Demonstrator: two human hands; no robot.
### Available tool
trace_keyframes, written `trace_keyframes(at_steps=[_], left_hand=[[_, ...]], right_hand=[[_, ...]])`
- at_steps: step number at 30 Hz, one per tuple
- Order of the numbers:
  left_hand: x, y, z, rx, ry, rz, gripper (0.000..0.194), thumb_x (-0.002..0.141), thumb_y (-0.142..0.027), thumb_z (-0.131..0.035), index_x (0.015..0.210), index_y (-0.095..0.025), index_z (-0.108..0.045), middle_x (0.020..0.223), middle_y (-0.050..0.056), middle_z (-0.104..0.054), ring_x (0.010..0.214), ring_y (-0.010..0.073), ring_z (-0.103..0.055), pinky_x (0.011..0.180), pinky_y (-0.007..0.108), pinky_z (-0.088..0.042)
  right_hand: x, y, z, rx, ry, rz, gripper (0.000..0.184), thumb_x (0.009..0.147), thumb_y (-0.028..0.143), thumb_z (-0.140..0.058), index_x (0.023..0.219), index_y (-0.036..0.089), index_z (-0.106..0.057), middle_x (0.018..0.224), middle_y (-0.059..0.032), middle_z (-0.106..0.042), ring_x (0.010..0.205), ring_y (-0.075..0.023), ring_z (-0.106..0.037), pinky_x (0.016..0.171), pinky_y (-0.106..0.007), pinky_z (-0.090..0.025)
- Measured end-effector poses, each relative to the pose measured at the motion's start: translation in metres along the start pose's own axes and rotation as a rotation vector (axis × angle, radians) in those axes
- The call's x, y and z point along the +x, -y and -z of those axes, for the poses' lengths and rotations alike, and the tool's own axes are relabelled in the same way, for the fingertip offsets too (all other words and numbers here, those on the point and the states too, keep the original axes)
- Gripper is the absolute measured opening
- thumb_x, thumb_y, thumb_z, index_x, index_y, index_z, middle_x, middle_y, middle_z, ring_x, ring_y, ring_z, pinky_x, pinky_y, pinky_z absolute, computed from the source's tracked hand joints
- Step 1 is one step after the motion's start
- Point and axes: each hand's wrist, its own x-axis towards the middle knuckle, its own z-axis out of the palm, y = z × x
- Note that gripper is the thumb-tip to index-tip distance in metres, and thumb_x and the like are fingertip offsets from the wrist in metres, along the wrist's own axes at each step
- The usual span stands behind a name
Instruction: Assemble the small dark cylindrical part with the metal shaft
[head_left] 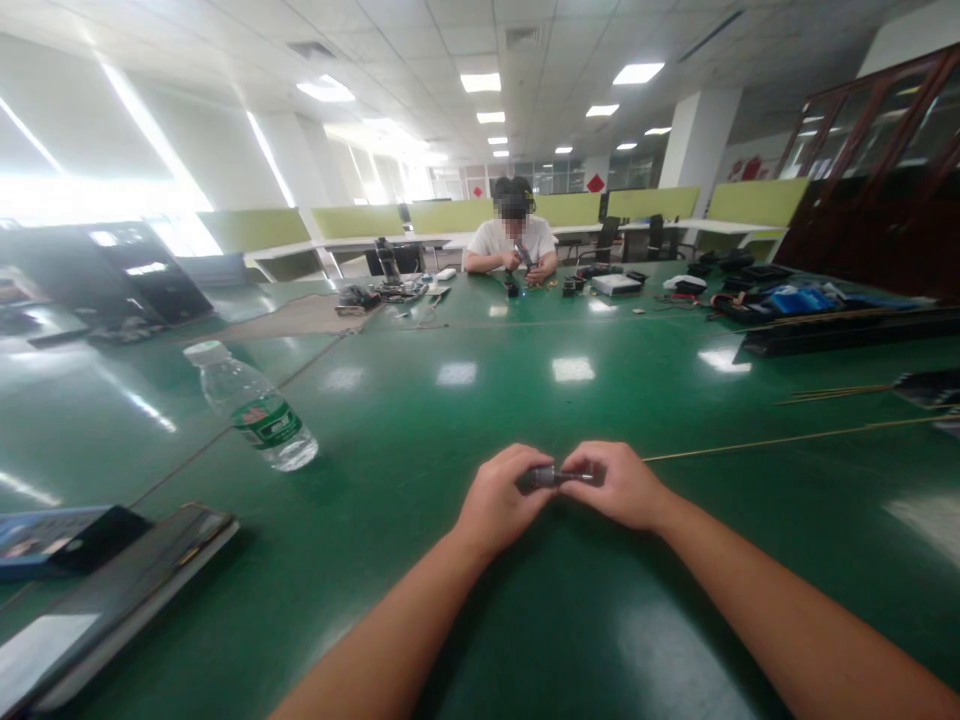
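grasping a dark tool (543, 477) in the left hand (496, 503), the right hand (621, 488) pinching its tipped end, over the table (405, 425) nearer the near edge than the far; handling seems under way, the tool not yet set down; what remains i cannot tell.

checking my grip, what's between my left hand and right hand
The head view shows a slim dark tool bridging your left hand and right hand.

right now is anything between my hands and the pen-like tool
Nothing visible: the left hand directly holds the pen-like tool by its thick end, the right hand its slim end. The water bottle is off to the left.
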Motion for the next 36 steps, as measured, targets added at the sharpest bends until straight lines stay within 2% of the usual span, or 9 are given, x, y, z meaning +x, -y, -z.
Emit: trace_keyframes(at_steps=[21,36], left_hand=[[0.0,0.0073,0.0038,0.01,-0.019,0.019,0.028,0.076,-0.014,-0.076,0.102,-0.022,-0.068,0.1,0.004,-0.069,0.092,0.0166,-0.064,0.085,0.029,-0.053],[0.0025,0.0059,0.0072,0.036,-0.043,0.015,0.025,0.077,-0.014,-0.074,0.101,-0.02,-0.068,0.098,0.005,-0.069,0.091,0.0184,-0.065,0.083,0.032,-0.054]], right_hand=[[0.0014,-0.0027,0.0014,-0.038,-0.062,0.012,0.005,0.078,0.021,-0.072,0.083,0.019,-0.072,0.077,-0.0011,-0.07,0.069,-0.0153,-0.062,0.064,-0.026,-0.046],[0.0012,-0.0048,0.0042,-0.075,-0.074,-0.004,0.005,0.078,0.022,-0.073,0.082,0.02,-0.072,0.075,-0.001,-0.07,0.067,-0.0154,-0.061,0.062,-0.027,-0.045]])
